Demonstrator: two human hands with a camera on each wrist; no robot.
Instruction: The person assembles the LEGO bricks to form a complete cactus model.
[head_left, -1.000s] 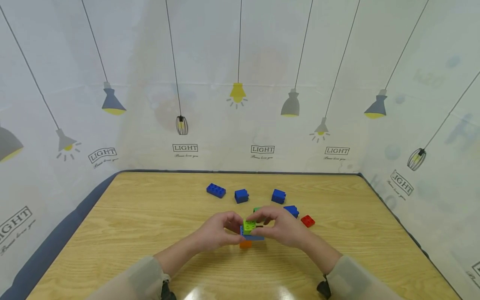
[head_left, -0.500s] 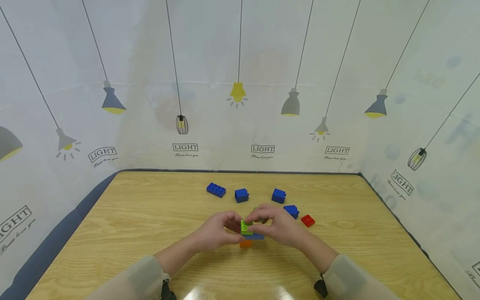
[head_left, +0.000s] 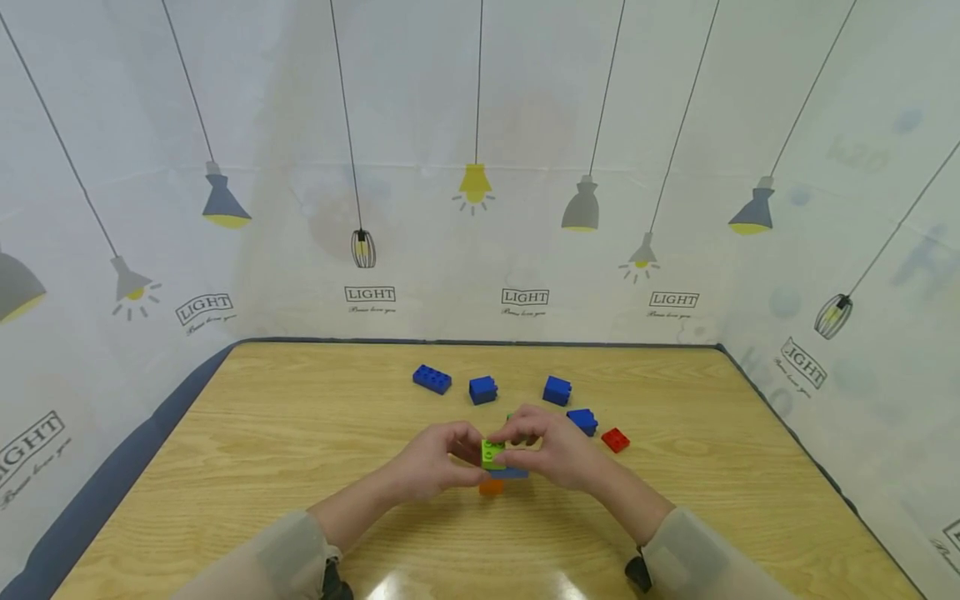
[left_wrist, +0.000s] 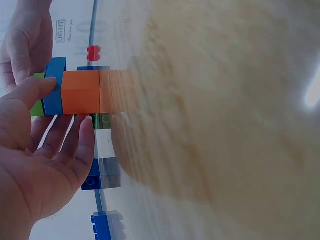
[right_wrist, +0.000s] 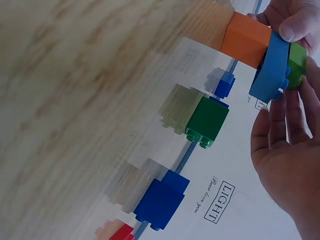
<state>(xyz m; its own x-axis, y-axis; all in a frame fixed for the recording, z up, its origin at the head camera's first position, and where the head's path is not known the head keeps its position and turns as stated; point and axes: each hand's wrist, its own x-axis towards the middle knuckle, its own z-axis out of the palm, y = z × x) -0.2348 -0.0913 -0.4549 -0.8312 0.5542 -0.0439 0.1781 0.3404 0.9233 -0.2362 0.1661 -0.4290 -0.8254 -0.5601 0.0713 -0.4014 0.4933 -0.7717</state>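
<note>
Boxed "LIGHT" labels (head_left: 370,294) repeating across white backdrop (head_left: 420,250), front and sides; cursive line (head_left: 372,310) running beneath, ending "love you", first word blurring. Wrist views also showing boxed "LIGHT".

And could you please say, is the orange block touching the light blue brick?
Touching: the left wrist view shows the orange block flush against the light blue brick.

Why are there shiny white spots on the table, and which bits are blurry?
Head view: two white glare spots on the pale wooden table, probably light bouncing off; left wrist view: another bright streak at the right, blurry wood grain, the boxy orange plastic block mirrored in the surface; right wrist view: nearest wood blurry, the boxy dark green plastic block crisper.
</note>
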